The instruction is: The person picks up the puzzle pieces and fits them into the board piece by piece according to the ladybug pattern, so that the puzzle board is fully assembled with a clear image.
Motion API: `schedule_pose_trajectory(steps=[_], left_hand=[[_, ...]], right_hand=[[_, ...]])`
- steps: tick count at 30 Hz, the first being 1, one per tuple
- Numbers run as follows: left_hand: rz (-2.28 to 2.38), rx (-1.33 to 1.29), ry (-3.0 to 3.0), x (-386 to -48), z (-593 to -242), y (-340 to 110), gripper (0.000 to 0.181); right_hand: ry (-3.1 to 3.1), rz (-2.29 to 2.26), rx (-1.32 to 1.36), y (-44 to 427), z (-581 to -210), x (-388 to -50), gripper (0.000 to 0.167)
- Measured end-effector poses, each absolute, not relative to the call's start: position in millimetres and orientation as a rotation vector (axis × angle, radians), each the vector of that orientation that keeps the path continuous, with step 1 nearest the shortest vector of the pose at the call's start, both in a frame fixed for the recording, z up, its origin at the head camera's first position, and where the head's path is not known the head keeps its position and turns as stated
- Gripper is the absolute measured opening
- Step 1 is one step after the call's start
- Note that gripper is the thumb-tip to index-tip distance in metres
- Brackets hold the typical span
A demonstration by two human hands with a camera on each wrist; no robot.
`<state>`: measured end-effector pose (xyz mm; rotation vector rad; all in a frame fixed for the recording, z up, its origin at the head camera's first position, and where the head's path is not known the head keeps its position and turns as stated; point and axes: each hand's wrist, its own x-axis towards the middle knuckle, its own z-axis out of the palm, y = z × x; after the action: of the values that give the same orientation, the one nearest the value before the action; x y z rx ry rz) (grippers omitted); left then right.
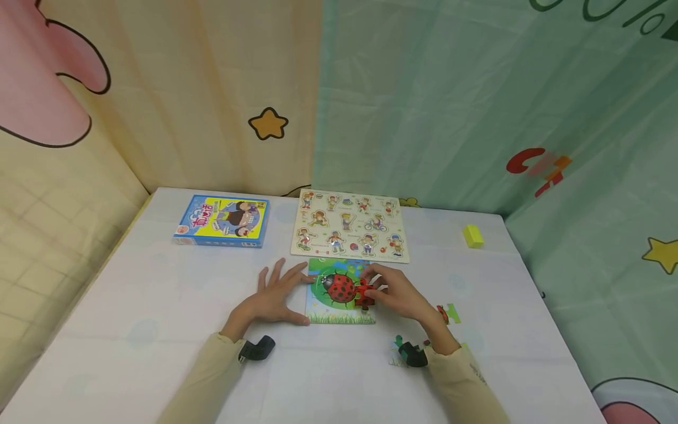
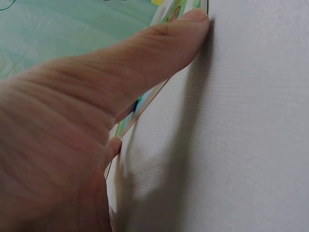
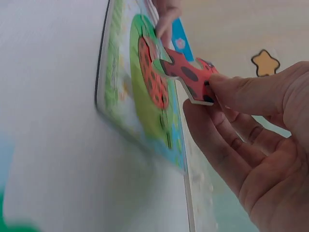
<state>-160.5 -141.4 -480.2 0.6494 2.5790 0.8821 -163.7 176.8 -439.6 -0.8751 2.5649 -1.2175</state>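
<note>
A ladybug puzzle board lies on the white table between both hands. My left hand has its fingers spread beside the board's left side, the thumb touching the edge near the lower corner. Thumb and fingers of my right hand pinch a red puzzle piece with black spots and a bit of green. That piece is held above the right part of the ladybug, tilted and apart from the board in the right wrist view. The right fingers cover the board's upper right portion in the head view.
Behind the board lies a larger puzzle board with child figures. A blue and yellow box is at the back left, a yellow block at the back right. Loose puzzle pieces lie by the right forearm, some partly hidden.
</note>
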Motion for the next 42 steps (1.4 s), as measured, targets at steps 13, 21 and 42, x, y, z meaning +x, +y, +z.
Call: schedule_pose_trajectory(steps=[13,21,42], left_hand=[[0.890,0.660,2.590,-159.3,-476.2,-142.3,0.083],[0.896,0.663,2.589,-159.3,-476.4,-141.6,0.082],[0.886,0.662,2.596,-159.7,-477.8,-141.6,0.083]], right_hand=[[2.646,-1.112,-0.822,133.2,-444.7,-176.8,0.023],[2.729,-1.019,-0.654,124.0,-450.0,-179.6,0.024],[2.811,-0.855,-0.575,112.3,-455.0,-184.5,0.027]])
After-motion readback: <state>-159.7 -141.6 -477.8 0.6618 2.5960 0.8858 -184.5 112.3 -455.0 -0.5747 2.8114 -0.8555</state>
